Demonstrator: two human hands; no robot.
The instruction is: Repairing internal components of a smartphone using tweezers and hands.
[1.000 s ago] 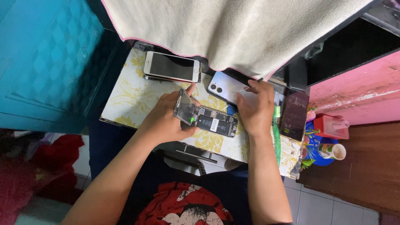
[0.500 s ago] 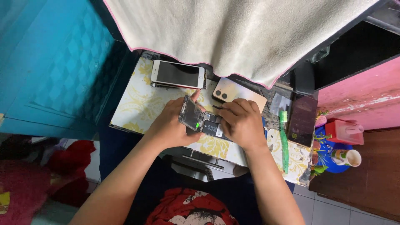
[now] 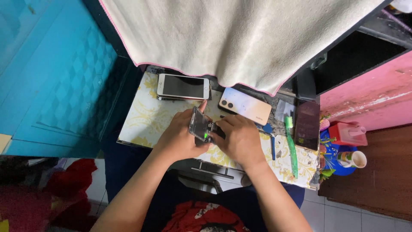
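Opened phone (image 3: pixel 201 125) between both hands

Both forearms are bare, with no sleeves, watch or rings showing on the left hand (image 3: pixel 178 137) or right hand (image 3: pixel 240 139), above a red printed shirt (image 3: pixel 201 221) and dark trousers

Glossy glass on my white phone (image 3: pixel 183 87) — fluffy cream towel (image 3: pixel 240 38) above, and my table (image 3: pixel 141 124) looks smooth, perhaps laminate.

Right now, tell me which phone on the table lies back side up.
The pale cream phone, just beyond the right hand, shows its camera lenses. The white phone lies screen up; the dark phone too, apparently.
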